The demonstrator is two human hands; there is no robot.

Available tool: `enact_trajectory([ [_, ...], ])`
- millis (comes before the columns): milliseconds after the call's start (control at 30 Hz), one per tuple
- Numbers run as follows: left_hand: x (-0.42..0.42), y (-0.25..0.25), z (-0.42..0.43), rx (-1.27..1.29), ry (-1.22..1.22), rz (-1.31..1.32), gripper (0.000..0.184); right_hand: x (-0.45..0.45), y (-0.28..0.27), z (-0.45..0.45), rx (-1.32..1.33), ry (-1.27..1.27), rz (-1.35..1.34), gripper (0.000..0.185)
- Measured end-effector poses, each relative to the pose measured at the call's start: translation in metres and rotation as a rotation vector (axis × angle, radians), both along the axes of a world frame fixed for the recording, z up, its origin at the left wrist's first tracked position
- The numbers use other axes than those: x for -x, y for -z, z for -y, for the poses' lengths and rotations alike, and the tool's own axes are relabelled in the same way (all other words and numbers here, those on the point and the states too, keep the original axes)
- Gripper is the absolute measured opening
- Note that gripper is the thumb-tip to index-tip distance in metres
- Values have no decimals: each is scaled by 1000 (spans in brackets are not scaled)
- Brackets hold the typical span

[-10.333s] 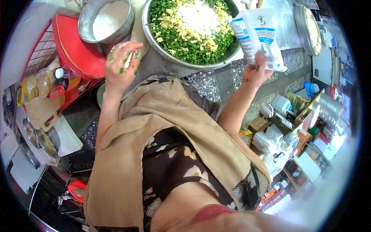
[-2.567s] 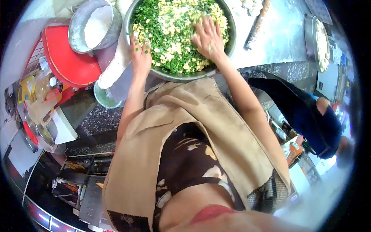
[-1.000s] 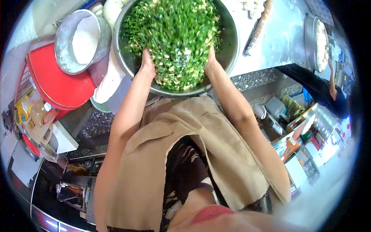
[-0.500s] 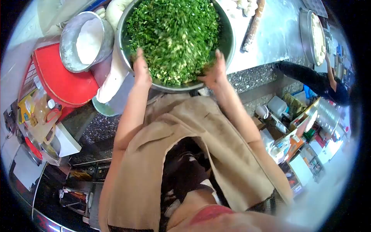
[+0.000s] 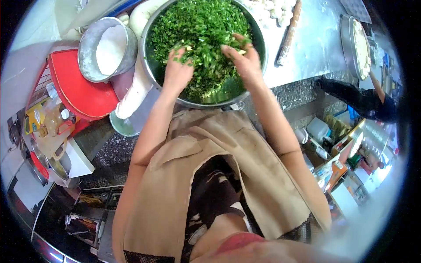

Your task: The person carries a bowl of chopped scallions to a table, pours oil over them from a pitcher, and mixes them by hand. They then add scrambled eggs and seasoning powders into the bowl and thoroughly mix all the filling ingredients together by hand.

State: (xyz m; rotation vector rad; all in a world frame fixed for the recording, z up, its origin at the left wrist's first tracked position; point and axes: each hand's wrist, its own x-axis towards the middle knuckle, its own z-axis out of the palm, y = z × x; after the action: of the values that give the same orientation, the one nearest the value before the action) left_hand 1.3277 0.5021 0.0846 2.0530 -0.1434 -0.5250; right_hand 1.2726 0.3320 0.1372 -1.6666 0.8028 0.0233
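Note:
A wide metal bowl [image 5: 147, 65] holds a heap of chopped greens [image 5: 197, 26] mixed with small pale bits. My left hand [image 5: 179, 72] is in the bowl's left part, its fingers curled into the greens and partly covered by them. On the opposite side, my right hand [image 5: 247, 63] is cupped around some greens, with thumb and fingers bent toward the middle. Between the hands the greens are blurred by motion. At the near side of the bowl, its bare green-tinted inner wall shows.
Left of the bowl are a metal pot [image 5: 90, 55] of white powder and a red stool-like surface [image 5: 83, 92]. A floury rolling pin [image 5: 289, 35] and dough pieces [image 5: 280, 15] lie on the worktop [image 5: 313, 48]. A round pan [image 5: 348, 44] stands farther right, near another person [image 5: 381, 103].
Both hands have moved from the bowl's near rim inward and up into the greens, closing around some. The greens have shifted away from the near wall, baring it.

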Motion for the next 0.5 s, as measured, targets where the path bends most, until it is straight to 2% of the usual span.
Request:
enact_trajectory([
  [33,-9,-11,-8,-121,93,81,50,-3,8,19,125,-46,-27,57],
  [67,-15,-2,-14,1,-80,-9,52,-7,13,35,224,-9,-122,63],
  [133,-46,26,-23,104,-335,-53,56,-29,55,83,-6,-27,-156,73],
  [167,-71,24,-24,217,-401,-397,63,-46,70,89,50,-42,-254,76],
  [200,-87,23,-14,488,-397,-587,65,-64,88,96,108,-56,-349,80],
  [233,-101,33,-4,496,-399,-575,65,-86,106,99,41,-226,-410,79],
  [267,-109,50,4,454,-385,-700,61,-93,121,98,-88,-297,-275,71],
  [300,-112,72,9,403,-370,-831,57,-89,124,90,-119,-300,-309,68],
  [333,-120,132,-6,394,-246,-733,50,-93,121,87,-140,-299,-316,65],
  [367,-119,100,4,332,-90,-676,45,-95,110,90,-205,-460,-324,62],
  [400,-108,66,12,259,67,-639,40,-86,117,96,-144,-621,-206,62],
  [467,-111,76,-6,104,572,-226,33,-77,56,78,204,-731,-420,63],
  [500,-112,82,-14,59,746,19,31,-71,35,83,-35,-792,-386,67],
])
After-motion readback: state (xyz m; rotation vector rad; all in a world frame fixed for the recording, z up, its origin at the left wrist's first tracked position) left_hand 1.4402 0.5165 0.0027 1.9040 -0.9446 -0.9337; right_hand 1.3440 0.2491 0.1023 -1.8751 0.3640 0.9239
